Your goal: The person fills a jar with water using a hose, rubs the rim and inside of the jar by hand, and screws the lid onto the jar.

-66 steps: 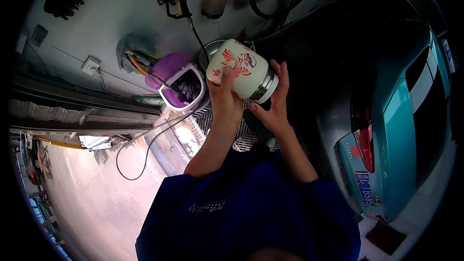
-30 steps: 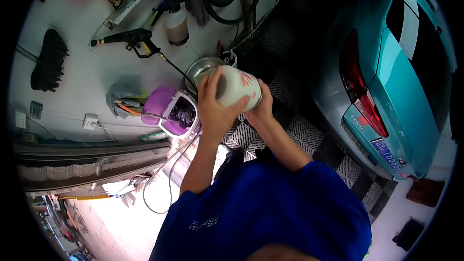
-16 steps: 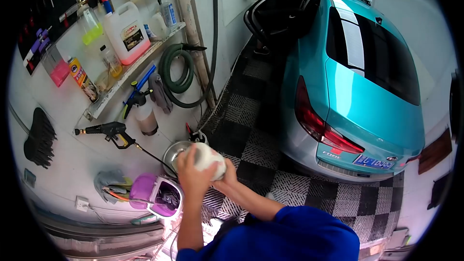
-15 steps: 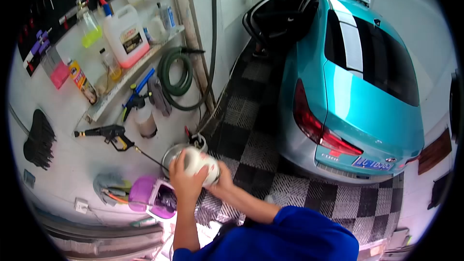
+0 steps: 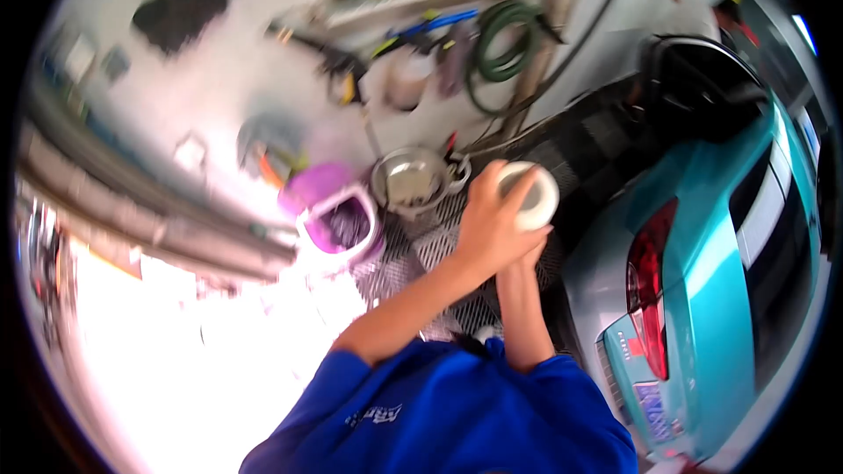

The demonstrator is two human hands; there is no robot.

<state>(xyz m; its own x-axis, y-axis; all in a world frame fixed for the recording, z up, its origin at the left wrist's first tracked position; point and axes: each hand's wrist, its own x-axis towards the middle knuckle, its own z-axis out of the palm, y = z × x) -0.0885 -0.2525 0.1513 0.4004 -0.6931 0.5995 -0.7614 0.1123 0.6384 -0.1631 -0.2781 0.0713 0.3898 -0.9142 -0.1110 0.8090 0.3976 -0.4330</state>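
Note:
A pale, white-rimmed jar [image 5: 543, 202] is held out in front of the blue shirt, one round end facing up toward the camera. My left hand [image 5: 497, 219] wraps round its near side, with fingers over the round end. Beneath it, my right hand [image 5: 527, 254] supports the jar from below; most of its fingers are hidden behind the jar and my left hand. Left of the jar, a metal basin [image 5: 411, 177] sits by the wall.
A purple and white bucket [image 5: 341, 219] stands left of the basin. A teal car [image 5: 711, 272] is at the right, its door open. On the wall are a spray gun [image 5: 338, 66], a green hose [image 5: 509, 44] and a shelf [image 5: 413, 2]. A person [image 5: 689, 17] is partly visible behind the car door.
The view has swung, blurring the surroundings. Both hands have moved the jar rightward, away from the basin, and turned its round end toward the camera. The basin is now uncovered.

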